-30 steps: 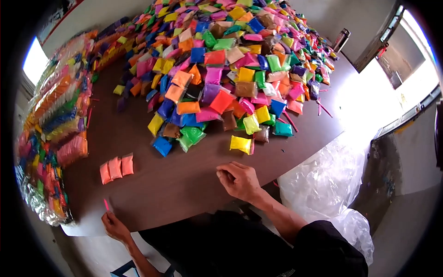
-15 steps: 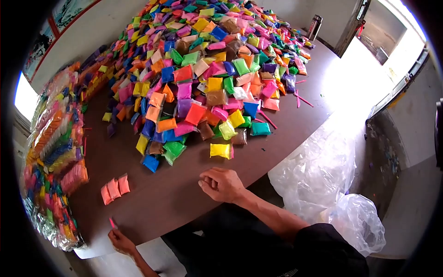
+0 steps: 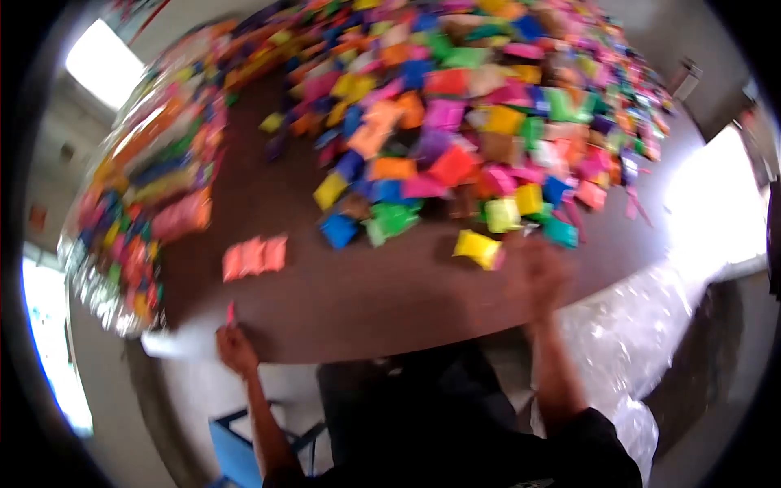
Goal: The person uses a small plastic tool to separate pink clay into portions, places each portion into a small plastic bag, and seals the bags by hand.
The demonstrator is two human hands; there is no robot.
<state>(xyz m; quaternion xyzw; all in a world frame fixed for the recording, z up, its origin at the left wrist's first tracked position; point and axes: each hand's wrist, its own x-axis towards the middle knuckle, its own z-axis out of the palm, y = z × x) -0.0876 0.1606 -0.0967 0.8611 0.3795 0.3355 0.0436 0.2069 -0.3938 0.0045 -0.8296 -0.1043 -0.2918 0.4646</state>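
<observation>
Holding a thin pink stick: left hand sits at the near table edge, 7 o'clock in view. Its fingers are closed round the stick's lower end, and the stick points toward 12.

Right hand is over the table at 4 o'clock, heavily blurred. Can't tell if its fingers are apart or together, or if it holds anything. Nearest item is the yellow packet, just beside it at its 10 o'clock, on the near fringe of the heap. Contact can't be made out.

Brown table. Big heap of coloured packets fills 11 to 2 o'clock. Blue packet and green packet sit at the heap's near edge, 9 o'clock of the yellow one. Row of three salmon packets lies side by side at 12 o'clock of the left hand, apart from the heap. Wrapped bundles line the table at 9 o'clock. Clear plastic bag is off the table edge at 4 o'clock.
</observation>
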